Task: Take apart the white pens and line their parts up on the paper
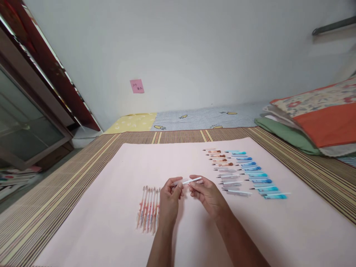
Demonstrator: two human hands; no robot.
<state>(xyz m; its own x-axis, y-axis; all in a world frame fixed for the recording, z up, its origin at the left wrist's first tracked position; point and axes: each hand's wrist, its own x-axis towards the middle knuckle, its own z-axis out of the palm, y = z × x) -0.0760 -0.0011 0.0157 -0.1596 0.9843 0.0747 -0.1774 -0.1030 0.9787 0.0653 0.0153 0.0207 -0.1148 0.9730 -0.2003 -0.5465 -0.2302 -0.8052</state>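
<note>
My left hand [171, 191] and my right hand [207, 191] are close together above the middle of a pale pink sheet [111, 207]. A translucent pen part [176, 183], like a barrel, is pinched in my left fingers. The fingers of my right hand are closed on a slim white pen refill [193, 180], which slants between both hands. Just left of my left wrist, several pens [148, 209] with reddish markings lie side by side. Right of my right hand are rows of pen parts: brown ones [221, 160], clear grey ones [230, 184] and blue ones [261, 180], with dark-tipped refills beside them.
The sheet lies on a striped mat [69, 178]. Patterned cloth [189, 119] runs along the wall, which carries a pink note [137, 86]. Folded bedding [319, 118] is piled at the right. A glass-paned door [25, 122] stands at the left.
</note>
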